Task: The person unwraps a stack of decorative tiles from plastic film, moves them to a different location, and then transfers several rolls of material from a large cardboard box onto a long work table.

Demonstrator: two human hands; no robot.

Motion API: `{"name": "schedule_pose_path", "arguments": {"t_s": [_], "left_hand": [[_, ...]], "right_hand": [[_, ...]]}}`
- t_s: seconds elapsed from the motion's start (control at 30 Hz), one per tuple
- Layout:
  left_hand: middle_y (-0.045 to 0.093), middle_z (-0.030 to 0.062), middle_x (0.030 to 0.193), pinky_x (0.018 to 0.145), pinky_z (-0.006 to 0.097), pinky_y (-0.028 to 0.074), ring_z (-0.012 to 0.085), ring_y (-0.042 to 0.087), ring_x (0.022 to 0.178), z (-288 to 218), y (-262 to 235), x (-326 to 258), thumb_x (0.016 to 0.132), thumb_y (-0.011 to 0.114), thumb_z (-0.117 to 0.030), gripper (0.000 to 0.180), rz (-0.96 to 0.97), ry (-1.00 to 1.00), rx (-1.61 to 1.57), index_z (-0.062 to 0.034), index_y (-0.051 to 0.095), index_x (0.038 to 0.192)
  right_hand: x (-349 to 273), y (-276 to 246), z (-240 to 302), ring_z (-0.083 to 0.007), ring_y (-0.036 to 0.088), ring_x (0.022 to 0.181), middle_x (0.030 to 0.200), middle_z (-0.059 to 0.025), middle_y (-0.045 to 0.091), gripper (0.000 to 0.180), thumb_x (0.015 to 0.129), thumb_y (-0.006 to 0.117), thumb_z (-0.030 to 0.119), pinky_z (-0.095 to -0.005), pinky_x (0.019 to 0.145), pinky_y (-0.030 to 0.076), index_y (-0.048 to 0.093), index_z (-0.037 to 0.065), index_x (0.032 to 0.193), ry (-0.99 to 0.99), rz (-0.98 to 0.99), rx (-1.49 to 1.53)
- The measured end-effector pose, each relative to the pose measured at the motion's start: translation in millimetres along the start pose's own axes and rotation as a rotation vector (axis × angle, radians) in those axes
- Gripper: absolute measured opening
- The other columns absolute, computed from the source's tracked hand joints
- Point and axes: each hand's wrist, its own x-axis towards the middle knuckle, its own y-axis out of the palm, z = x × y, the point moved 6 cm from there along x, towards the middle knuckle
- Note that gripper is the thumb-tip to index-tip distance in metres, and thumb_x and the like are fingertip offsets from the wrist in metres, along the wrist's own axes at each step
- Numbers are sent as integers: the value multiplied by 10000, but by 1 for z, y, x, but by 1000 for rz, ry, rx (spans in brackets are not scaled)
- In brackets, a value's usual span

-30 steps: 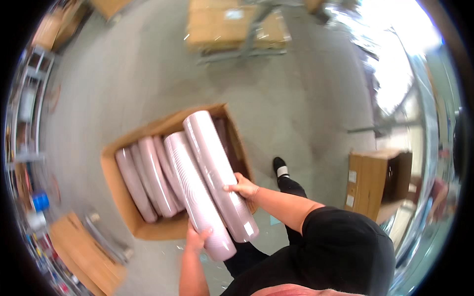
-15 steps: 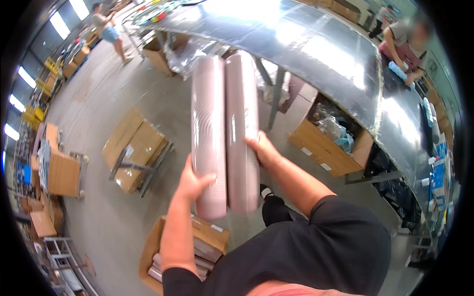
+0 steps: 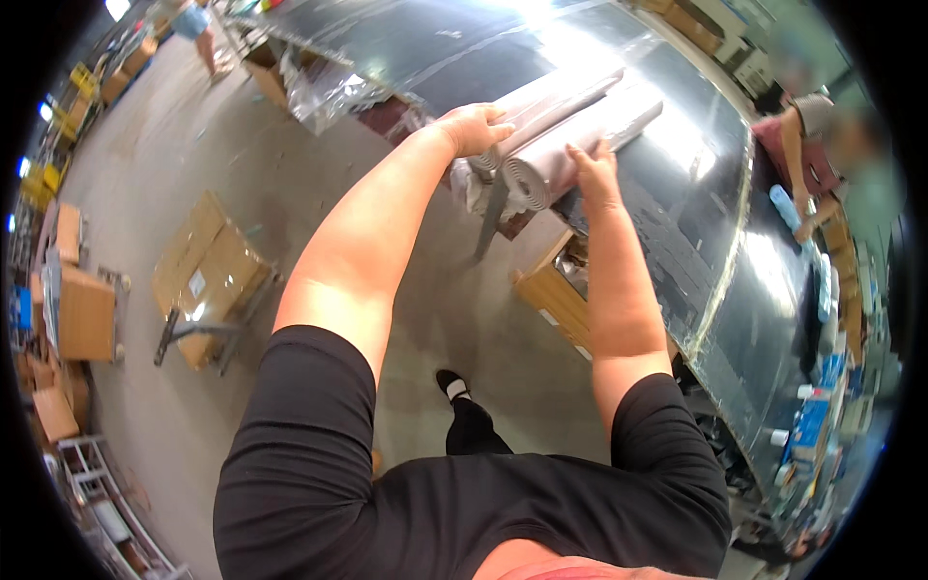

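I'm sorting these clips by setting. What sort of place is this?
Likely a factory or packing workshop. A long shiny metal worktable fills the right side, cardboard boxes stand about on a bare concrete floor, and both hands lay two long wrapped stacks on the table.

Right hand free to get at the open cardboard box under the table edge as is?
Probably not: the right hand is pressed on the end of the wrapped sleeves up on the steel table; the cardboard box sits below the table's overhang.
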Motion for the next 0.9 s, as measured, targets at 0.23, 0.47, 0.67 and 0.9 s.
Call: {"name": "schedule_pose_path", "arguments": {"t_s": [0.23, 0.47, 0.67, 0.9], "left_hand": [[597, 183, 1267, 1036, 378, 420, 313, 556, 1198, 211, 43, -280, 907, 624, -286, 423, -576, -76, -143, 3, 609, 1216], [668, 205, 1109, 915, 447, 491, 388, 603, 1099, 367, 312, -800, 841, 617, -316, 369, -235, -1584, -369, -68, 700, 1102], [596, 223, 1273, 975, 389, 476, 321, 590, 1168, 375, 534, -1117, 835, 674, -310, 593, -275, -1831, -502, 16, 531, 1309], [517, 200, 1384, 1071, 368, 398, 275, 496, 1296, 487, 532, -1154, 891, 628, -299, 640, -555, -1620, -916, 18, 420, 1407]], "right_hand": [[-170, 26, 42, -367, 340, 1331, 1422, -235, 388, 636, 840, 710, 233, -467, 1109, 267, 442, -42, 1347, -638, -142, -231], [-520, 152, -107, -293, 541, 1178, 1352, -178, 471, 652, 795, 735, 126, -403, 984, 455, 443, 27, 1368, -121, 1291, -304], [-835, 257, -113, -269, 603, 1086, 1215, -168, 564, 533, 828, 708, 217, -359, 920, 501, 526, 27, 1292, -239, 1940, -550], [-1064, 389, -243, -294, 555, 1187, 1313, -185, 549, 578, 863, 662, 248, -372, 994, 458, 474, 23, 1362, 213, 1750, -668]]}}
